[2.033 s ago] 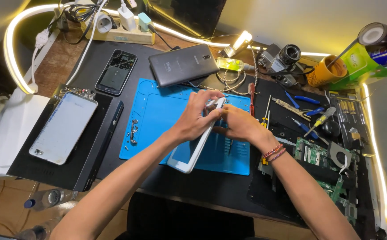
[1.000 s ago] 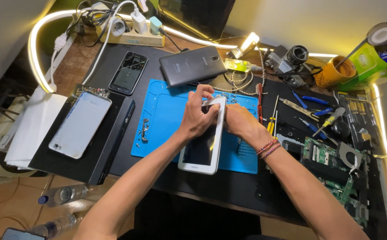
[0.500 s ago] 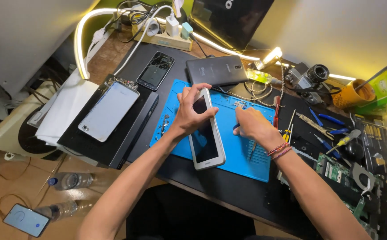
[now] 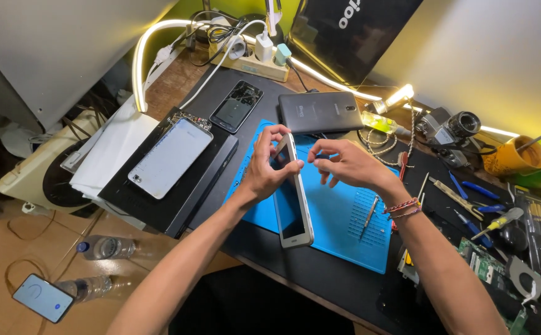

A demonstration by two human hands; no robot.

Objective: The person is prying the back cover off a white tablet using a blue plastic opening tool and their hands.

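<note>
Both forearms reach forward and converge. Left hand (image 4: 264, 170) is curled in a closed grip, thumb up; right hand (image 4: 348, 166) hovers beside it, fingers loosely bent.

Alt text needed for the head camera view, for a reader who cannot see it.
A left hand holds a white tablet tilted on edge over a blue work mat, while the right hand touches its upper edge. Phones, a grey tablet and hand tools surround them.
</note>
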